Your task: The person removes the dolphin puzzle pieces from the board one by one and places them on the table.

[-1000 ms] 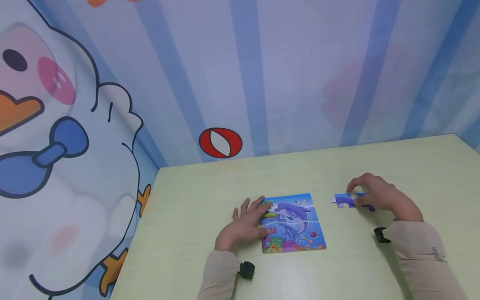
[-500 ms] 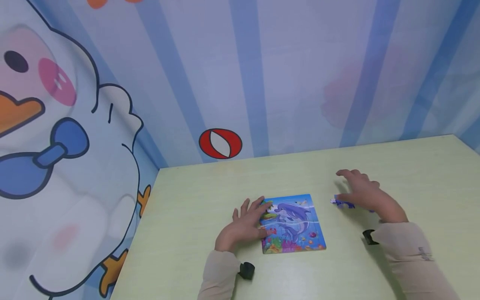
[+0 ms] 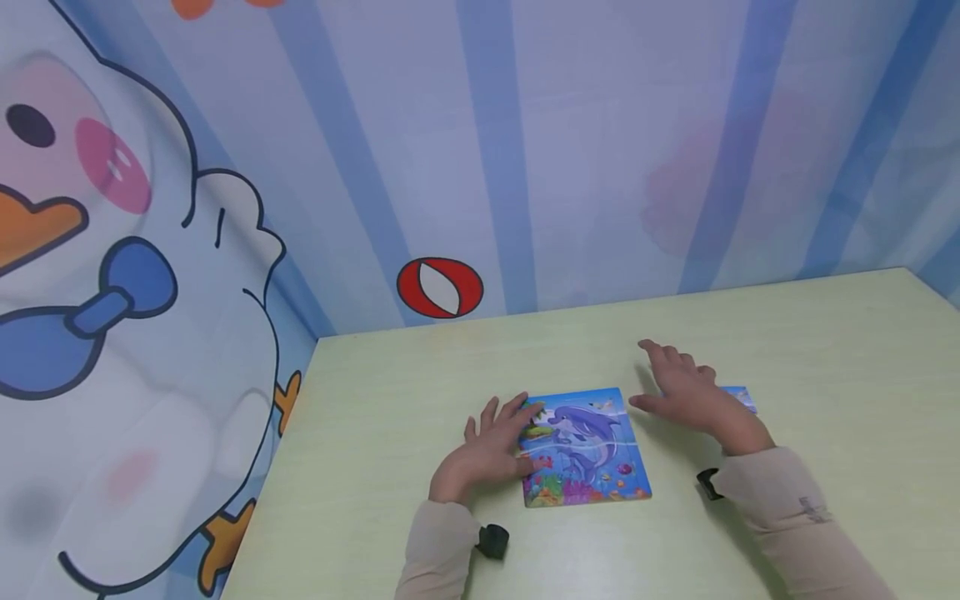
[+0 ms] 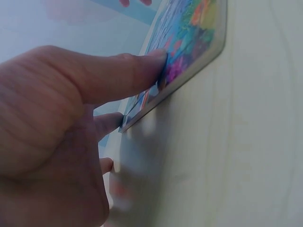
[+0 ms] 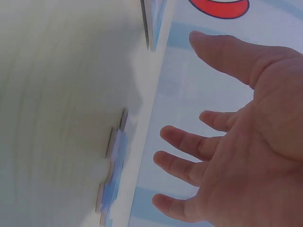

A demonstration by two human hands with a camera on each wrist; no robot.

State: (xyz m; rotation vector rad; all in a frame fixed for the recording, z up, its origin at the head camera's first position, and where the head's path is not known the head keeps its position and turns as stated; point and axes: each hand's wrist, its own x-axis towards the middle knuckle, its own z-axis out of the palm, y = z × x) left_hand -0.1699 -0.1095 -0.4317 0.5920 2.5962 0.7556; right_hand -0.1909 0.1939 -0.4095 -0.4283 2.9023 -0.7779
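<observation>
A square dolphin jigsaw puzzle [image 3: 588, 450] lies flat on the table. My left hand [image 3: 483, 454] rests at its left side, with the thumb [image 4: 142, 71] and index fingertip on the picture and the other fingers spread past the corner. To the right of the puzzle, my right hand [image 3: 686, 396] hovers with spread fingers, holding nothing. Joined loose jigsaw pieces [image 3: 738, 397] lie on the table beneath and behind it, mostly hidden by the hand in the head view. In the right wrist view these pieces [image 5: 113, 165] show edge-on below the open palm.
The pale table [image 3: 412, 400] reaches back to a striped blue backdrop [image 3: 600, 167] with a red and white ball [image 3: 440, 287] printed on it. At the left stands a backdrop panel with a large cartoon bird [image 3: 172, 375].
My right hand has let go of the joined pieces and moved left over them towards the puzzle, fingers spreading. The pieces stay on the table. My left hand has not moved.
</observation>
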